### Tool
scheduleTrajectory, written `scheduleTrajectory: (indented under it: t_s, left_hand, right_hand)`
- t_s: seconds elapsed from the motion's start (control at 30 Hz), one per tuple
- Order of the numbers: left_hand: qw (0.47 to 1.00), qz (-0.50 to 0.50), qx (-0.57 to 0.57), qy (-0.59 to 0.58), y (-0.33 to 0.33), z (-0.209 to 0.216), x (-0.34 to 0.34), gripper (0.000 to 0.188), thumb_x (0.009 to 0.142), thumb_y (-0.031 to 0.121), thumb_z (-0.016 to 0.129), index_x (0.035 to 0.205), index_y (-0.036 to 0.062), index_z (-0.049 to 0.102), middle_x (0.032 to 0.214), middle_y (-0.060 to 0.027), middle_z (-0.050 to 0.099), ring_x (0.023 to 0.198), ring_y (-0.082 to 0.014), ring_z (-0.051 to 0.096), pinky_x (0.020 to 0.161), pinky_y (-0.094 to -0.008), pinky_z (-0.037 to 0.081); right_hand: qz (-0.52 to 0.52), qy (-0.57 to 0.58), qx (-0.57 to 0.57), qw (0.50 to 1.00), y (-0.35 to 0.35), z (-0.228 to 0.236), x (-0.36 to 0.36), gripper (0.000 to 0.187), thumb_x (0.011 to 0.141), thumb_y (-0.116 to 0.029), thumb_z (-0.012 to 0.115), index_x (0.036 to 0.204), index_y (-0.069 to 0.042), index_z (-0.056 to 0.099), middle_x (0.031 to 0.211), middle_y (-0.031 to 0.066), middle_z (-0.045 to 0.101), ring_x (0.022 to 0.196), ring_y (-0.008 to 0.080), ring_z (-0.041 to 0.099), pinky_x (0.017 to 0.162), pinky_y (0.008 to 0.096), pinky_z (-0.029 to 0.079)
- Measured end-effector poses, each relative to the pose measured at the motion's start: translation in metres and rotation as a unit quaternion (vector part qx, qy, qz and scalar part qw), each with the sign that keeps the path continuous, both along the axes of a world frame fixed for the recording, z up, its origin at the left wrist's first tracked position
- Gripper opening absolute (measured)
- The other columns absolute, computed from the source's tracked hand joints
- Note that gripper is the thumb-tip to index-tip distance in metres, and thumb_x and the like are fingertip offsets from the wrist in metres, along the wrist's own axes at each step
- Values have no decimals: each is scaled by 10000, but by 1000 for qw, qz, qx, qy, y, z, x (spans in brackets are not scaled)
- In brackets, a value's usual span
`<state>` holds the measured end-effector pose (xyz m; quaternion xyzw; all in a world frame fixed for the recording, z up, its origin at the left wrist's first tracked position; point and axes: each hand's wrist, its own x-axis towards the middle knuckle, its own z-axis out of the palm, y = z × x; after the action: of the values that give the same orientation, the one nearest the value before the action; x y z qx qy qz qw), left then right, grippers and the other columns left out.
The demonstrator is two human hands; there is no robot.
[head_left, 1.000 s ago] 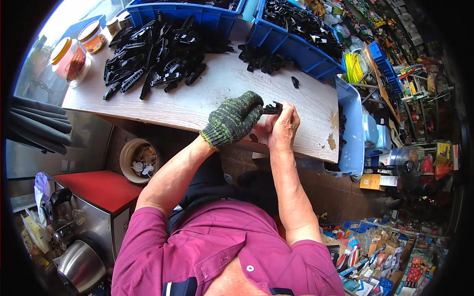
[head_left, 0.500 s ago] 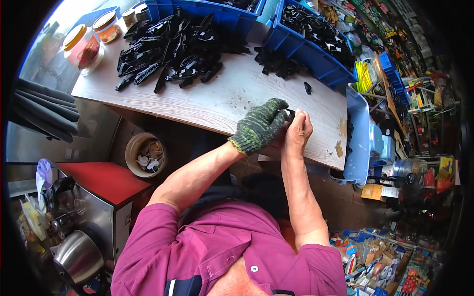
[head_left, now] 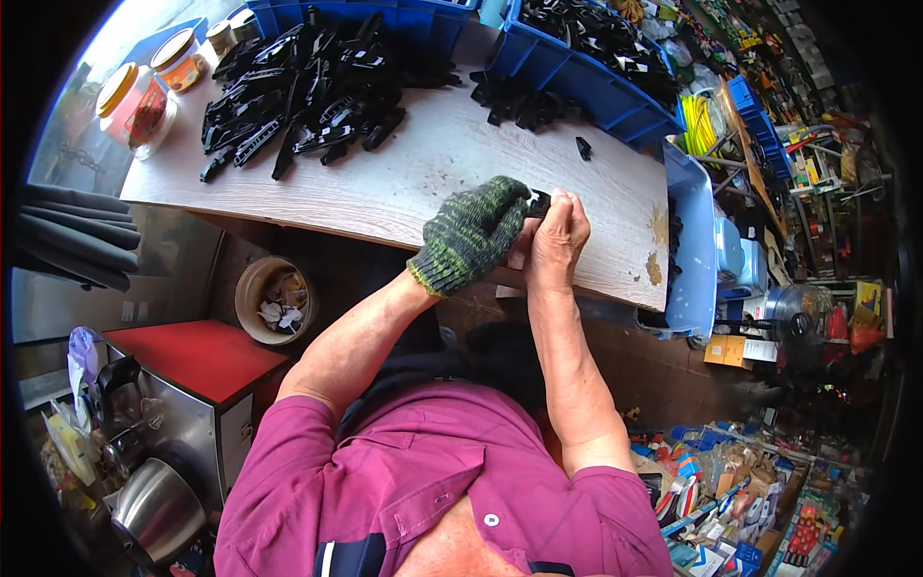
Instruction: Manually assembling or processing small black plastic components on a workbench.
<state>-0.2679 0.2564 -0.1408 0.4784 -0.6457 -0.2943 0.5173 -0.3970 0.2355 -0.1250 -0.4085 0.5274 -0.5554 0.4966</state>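
My left hand (head_left: 469, 231), in a dark green and black knitted glove, is closed at the table's front edge. Bare and also closed, my right hand (head_left: 558, 236) meets it, with thumb and fingers pinched together. Between the fingertips of both hands shows a small black plastic part (head_left: 539, 204), mostly hidden. Long black plastic clip-like parts (head_left: 298, 101) lie heaped on the table's left half. Smaller black pieces (head_left: 524, 104) form a second heap farther back, and one loose black piece (head_left: 584, 148) lies apart to the right.
The pale wooden table (head_left: 404, 183) has worn patches at its right end. Behind stand blue crates (head_left: 615, 115) of black parts; a light blue bin (head_left: 689, 240) stands at the right. Lidded jars (head_left: 135, 111) stand far left. Below are a waste bucket (head_left: 252, 298) and a red-topped cabinet (head_left: 202, 354).
The view has shifted, so the table and heaps sit slightly farther left and up. Both hands stay together around the small black part; the gloved hand has turned slightly.
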Motion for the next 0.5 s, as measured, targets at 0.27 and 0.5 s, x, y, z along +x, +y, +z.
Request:
scheduleTrajectory:
  t_s: [0.27,0.5]
  left_hand:
    - [996,-14,77,34,-3,6,2,209,1003,186,608,1139,39,668,982,-144,719,865,-264,713,764,-375,544]
    - [998,-13,68,11,-3,1,1,245,987,273,626,1121,71,666,970,-163,715,886,-367,693,762,-439,547]
  right_hand:
    - [65,6,-8,998,-4,-5,-8,318,1013,-304,507,783,-84,505,513,17,460,387,129,463,389,285,381]
    - [72,64,-68,993,-7,-13,-13,349,1003,-325,513,751,-87,479,578,-3,459,408,116,473,409,287,399]
